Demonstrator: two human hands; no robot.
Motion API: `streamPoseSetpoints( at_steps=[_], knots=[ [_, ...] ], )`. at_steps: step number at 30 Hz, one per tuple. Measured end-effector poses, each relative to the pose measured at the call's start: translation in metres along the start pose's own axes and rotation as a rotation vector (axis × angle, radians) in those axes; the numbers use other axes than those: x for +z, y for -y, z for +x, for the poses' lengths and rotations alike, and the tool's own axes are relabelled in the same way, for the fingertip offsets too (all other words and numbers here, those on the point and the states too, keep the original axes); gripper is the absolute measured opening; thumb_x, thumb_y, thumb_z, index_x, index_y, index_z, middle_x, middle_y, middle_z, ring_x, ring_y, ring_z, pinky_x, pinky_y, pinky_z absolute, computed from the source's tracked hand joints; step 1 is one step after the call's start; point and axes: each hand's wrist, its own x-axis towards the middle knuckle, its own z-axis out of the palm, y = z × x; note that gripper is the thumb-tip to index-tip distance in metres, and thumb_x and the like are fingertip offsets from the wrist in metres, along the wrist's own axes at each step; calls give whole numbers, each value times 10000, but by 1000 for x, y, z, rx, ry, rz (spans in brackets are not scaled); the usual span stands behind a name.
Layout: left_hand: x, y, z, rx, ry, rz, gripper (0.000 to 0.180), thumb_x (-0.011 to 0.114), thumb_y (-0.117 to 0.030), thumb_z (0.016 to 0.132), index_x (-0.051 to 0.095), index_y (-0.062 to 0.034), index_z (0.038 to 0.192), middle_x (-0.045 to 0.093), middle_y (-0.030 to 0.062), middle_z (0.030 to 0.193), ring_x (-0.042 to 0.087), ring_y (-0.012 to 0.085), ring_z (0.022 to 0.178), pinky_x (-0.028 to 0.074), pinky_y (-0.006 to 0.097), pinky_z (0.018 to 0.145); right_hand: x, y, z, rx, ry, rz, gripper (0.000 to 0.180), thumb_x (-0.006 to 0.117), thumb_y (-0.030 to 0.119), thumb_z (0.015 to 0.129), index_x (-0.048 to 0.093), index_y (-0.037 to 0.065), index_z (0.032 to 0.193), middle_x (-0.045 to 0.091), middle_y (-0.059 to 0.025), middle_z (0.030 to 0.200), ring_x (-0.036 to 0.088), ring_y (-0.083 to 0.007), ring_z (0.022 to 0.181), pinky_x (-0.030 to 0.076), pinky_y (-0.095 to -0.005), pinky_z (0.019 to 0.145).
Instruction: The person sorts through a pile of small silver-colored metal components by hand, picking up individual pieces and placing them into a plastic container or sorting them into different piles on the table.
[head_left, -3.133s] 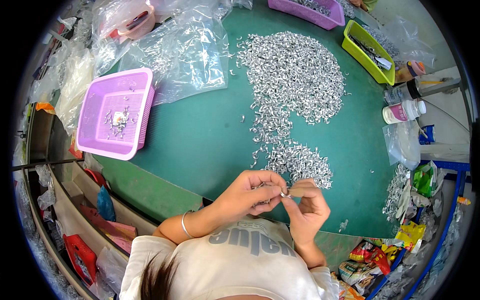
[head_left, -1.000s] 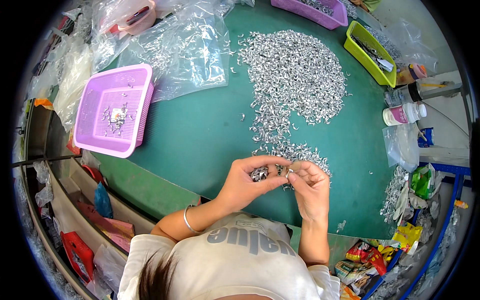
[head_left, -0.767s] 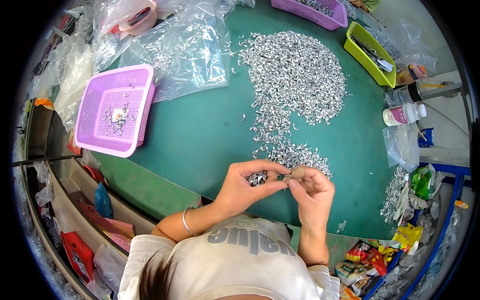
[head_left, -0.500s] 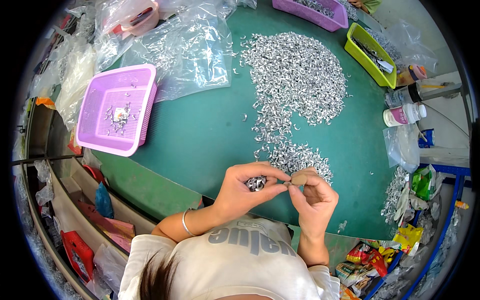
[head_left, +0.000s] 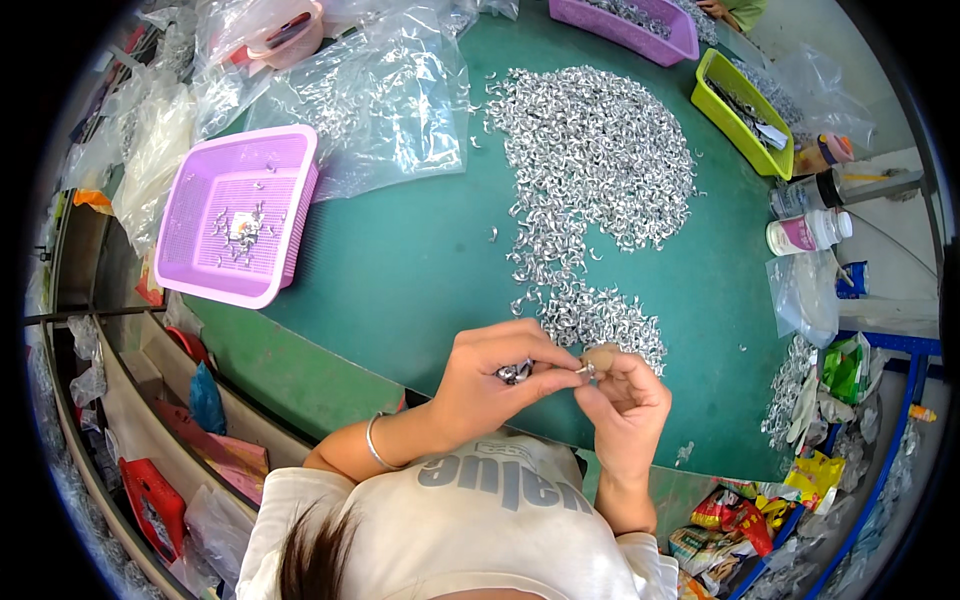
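Above the table's near edge, my left hand [head_left: 478, 372] is closed around several small curved silvery metal pieces [head_left: 514, 373]. Its thumb and forefinger pinch one small metal piece [head_left: 588, 370] at their tips. My right hand [head_left: 635, 408] meets it there, thumb and forefinger curled at the same piece, with a tan cover [head_left: 599, 357] on a fingertip. The exact shape of the pinched piece is too small to make out. Just beyond my hands lies a small heap of the metal pieces [head_left: 605, 322], joined by a trail to a large heap [head_left: 600, 150].
On the green tabletop [head_left: 400, 260], a pink-purple basket [head_left: 300, 215] with a few pieces stands left, beside clear plastic bags [head_left: 400, 130]. A purple basket [head_left: 640, 45], a yellow-green basket [head_left: 735, 125] and a white bottle [head_left: 805, 232] are toward the far right. Another person's sleeve [head_left: 742, 12] shows at the back.
My right thumb and fingers have shifted slightly, and the small piece at the fingertips shows more clearly now. Both hands stay in nearly the same place.
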Motion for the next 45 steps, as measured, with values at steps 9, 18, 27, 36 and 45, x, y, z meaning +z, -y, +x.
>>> streamPoseSetpoints(
  at_steps=[9, 18, 27, 36, 45],
  knots=[
    [0, -9, -1, 46, 45, 67, 137, 692, 39, 623, 647, 10, 749, 594, 78, 678, 525, 120, 568, 401, 228, 511, 5, 6, 0, -69, -5, 45, 182, 525, -125, 751, 523, -70, 925, 553, -112, 854, 524, -137, 768, 424, -248, 682],
    [-1, -11, -2, -33, 72, -55, 151, 700, 58, 606, 647, 20, 743, 604, 88, 693, 539, 125, 582, 406, 229, 509, -1, 3, -4, 197, 5, 366, 156, 539, -19, 805, 524, -58, 954, 585, -115, 868, 553, -144, 762, 439, -254, 660],
    [-2, -11, -4, -1, 73, -46, 130, 687, 16, 658, 643, 3, 780, 574, 64, 671, 522, 119, 580, 389, 228, 503, -3, -4, -6, 284, 46, 515, 166, 530, 10, 818, 530, -49, 973, 594, -105, 907, 552, -132, 781, 420, -243, 658],
    [-2, -17, -6, 11, 88, 18, 160, 708, 61, 606, 654, 14, 749, 591, 90, 677, 555, 141, 588, 424, 239, 513, -2, -5, -8, 274, 42, 513, 162, 519, -18, 816, 526, -57, 974, 586, -112, 935, 553, -144, 843, 430, -262, 744],
    [-4, -19, -6, 52, 110, 17, 178, 705, 70, 606, 652, 16, 767, 591, 95, 680, 553, 144, 578, 418, 237, 503, 2, -2, -9, 218, 43, 422, 156, 519, -32, 812, 533, -60, 965, 580, -111, 930, 551, -144, 841, 438, -260, 742]
  ],
)
